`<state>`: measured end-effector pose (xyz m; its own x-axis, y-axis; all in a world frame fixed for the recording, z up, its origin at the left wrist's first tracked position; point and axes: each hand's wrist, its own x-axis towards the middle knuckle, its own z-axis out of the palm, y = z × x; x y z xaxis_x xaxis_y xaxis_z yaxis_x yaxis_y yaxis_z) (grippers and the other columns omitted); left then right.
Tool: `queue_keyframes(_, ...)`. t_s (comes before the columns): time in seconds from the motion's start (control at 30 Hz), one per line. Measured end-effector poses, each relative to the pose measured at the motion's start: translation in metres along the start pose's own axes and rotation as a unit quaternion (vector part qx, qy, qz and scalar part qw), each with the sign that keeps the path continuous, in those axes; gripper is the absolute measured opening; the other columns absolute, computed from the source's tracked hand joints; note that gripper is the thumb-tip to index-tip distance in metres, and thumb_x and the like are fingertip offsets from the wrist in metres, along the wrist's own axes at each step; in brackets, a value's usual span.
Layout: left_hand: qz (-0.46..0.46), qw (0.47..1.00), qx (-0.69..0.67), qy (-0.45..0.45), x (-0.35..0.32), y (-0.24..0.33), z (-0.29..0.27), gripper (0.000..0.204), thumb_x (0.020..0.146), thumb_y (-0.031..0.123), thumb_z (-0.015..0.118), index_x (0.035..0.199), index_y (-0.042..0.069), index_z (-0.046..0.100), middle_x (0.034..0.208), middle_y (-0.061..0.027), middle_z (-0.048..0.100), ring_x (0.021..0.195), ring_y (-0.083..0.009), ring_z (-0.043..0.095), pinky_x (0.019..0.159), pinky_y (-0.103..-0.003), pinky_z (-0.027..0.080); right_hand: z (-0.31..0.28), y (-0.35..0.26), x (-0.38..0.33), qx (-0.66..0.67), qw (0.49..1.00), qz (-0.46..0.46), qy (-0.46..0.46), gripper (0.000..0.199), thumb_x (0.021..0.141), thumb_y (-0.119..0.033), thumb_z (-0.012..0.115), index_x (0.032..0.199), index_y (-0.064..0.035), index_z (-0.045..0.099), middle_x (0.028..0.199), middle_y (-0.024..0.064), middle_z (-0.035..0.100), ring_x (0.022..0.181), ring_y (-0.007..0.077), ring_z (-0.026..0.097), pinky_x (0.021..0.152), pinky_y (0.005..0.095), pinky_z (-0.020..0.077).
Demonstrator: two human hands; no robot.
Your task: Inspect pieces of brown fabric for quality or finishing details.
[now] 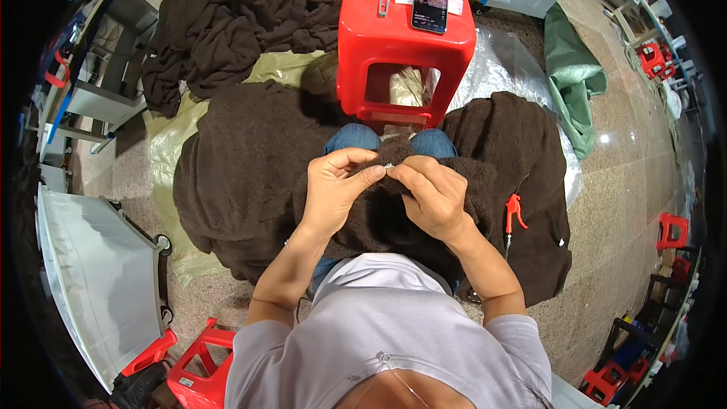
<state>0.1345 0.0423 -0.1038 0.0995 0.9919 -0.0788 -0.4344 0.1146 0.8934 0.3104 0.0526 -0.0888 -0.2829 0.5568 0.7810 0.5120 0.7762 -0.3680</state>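
Note:
My left hand (331, 188) and my right hand (435, 195) meet over my lap, thumbs and forefingers pinched together. Between the fingertips shows a tiny whitish piece (388, 167), too small to name. Dark brown fleecy cloth (363, 223) lies across my lap under both hands. Whether the fingers also grip a fold of it is hard to see. To the right of my right hand, a red-handled air blow gun (515, 212) rests on brown cloth.
Ahead stands a red plastic stool (363, 23) with thread snips (384, 4) and a phone (430, 4) on top. Brown cloth heaps (227, 174) lie on both sides and beyond, partly over yellowish plastic sheeting (170, 212). A white wheeled cart (102, 273) stands left; another red stool (201, 367) is behind it.

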Motion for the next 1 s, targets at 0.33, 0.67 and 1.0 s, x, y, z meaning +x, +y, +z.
queue_keyframes(0.33,0.077,0.967,0.212,-0.117,-0.003,0.018,-0.013,0.016,0.076,-0.015,0.071,0.087,-0.003,0.069,0.085,-0.0067,0.068,0.079,-0.0125,0.064,0.073,-0.023,0.052,-0.023,0.012,0.013,0.194,0.92,0.143,-0.31,0.04,0.066,0.004,0.068,0.104,-0.0038,0.058,0.096,0.0127,0.061,0.089,0.0364,0.062,0.07,0.043,0.0506)
queue_keyframes(0.67,0.308,0.9,0.302,0.054,-0.026,-0.003,0.016,0.013,0.077,-0.011,0.07,0.085,-0.001,0.065,0.081,-0.0119,0.069,0.073,-0.02,0.067,0.067,-0.027,0.052,0.005,-0.021,-0.008,0.052,0.994,0.069,-0.073,0.03,0.06,-0.003,0.075,0.071,-0.0052,0.047,0.066,0.0093,0.045,0.052,0.0267,0.053,0.046,0.0359,0.0431)
queue_keyframes(1.0,-0.044,0.991,-0.046,-0.117,-0.002,-0.01,-0.011,0.073,0.087,-0.011,0.056,0.151,0.006,0.024,0.119,-0.0107,0.06,0.109,-0.0143,0.057,0.094,-0.026,0.045,0.016,-0.015,-0.018,0.045,0.998,0.047,-0.009,0.047,0.058,0.008,0.069,0.103,0.0034,0.061,0.077,0.0141,0.057,0.063,0.0314,0.06,0.055,0.0364,0.0493)
